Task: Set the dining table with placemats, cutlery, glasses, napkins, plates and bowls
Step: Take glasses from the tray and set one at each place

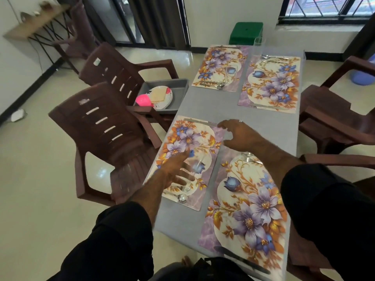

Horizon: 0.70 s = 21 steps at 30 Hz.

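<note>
Four floral placemats lie on the grey table [205, 102], each with cutlery. My right hand [241, 135] curls thumb and fingers round a clear glass [227, 136] at the far right corner of the near-left placemat [203, 138]. My left hand [174, 169] hovers over that mat with fingers spread, next to a faint, blurred clear glass [199, 165]; contact cannot be told. A fork and spoon [183, 194] lie at the mat's near end and a knife [199, 121] at its far end. More clear glasses stand on the far-left mat [231, 77] and at the table's far edge [259, 44].
A grey tub [178, 86] on a brown chair to the left holds patterned plates [162, 98], a folded napkin and a pink bowl [143, 100]. Brown plastic chairs [105, 126] stand on both sides of the table. A green stool [246, 32] stands beyond it.
</note>
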Each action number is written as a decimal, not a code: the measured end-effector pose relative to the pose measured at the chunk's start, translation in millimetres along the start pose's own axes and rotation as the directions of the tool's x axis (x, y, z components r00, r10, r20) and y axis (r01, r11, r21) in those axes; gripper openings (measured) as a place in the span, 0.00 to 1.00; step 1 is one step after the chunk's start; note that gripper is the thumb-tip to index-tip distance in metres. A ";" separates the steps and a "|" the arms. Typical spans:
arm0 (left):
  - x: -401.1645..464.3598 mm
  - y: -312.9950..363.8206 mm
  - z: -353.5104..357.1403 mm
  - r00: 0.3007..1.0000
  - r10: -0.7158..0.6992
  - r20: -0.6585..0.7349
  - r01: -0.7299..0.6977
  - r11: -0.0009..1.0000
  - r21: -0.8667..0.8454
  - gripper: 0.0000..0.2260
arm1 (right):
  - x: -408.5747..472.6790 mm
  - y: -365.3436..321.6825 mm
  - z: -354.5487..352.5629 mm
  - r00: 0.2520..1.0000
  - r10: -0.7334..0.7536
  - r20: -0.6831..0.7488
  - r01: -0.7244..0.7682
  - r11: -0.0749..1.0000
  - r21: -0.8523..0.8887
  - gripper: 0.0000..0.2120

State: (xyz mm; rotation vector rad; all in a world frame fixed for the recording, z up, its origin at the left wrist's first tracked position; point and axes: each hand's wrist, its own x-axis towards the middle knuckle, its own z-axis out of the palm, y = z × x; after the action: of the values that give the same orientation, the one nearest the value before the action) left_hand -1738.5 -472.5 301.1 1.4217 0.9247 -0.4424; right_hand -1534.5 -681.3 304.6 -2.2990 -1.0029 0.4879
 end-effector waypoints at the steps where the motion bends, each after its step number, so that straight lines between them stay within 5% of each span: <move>1: -2.6 2.4 -6.1 1.000 0.001 -0.018 -0.001 1.000 0.025 0.30 | 0.5 -7.3 5.2 0.999 0.018 0.046 -0.023 0.995 0.101 0.26; 4: -3.4 11.7 -26.4 0.999 -0.016 -0.027 0.017 0.999 0.047 0.36 | 4.6 -35.2 22.5 0.949 0.022 0.314 -0.151 0.906 0.394 0.32; 6: 0.5 19.2 -42.2 1.000 -0.027 -0.003 0.027 0.998 0.053 0.39 | 7.5 -51.8 38.4 0.931 -0.022 0.365 -0.139 0.902 0.409 0.37; 14: 41.9 24.4 -97.2 0.964 0.054 0.260 -0.033 0.996 -0.086 0.41 | 27.0 -92.7 79.4 0.958 0.101 0.268 -0.196 0.913 0.359 0.35; 17: 78.2 16.9 -117.9 0.929 0.009 0.369 -0.017 1.000 0.019 0.45 | 23.2 -114.5 94.5 0.960 0.185 0.211 -0.255 0.888 0.383 0.31; 21: 97.5 7.9 -128.4 0.953 0.014 0.303 -0.044 0.995 0.093 0.42 | 3.2 -141.9 104.4 0.921 0.377 0.101 -0.388 0.859 0.335 0.32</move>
State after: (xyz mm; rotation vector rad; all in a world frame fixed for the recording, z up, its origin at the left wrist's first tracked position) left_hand -1710.0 -323.6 245.6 1.4072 0.6401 -0.6710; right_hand -1664.9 -563.1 314.4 -2.1634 -0.4156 0.7973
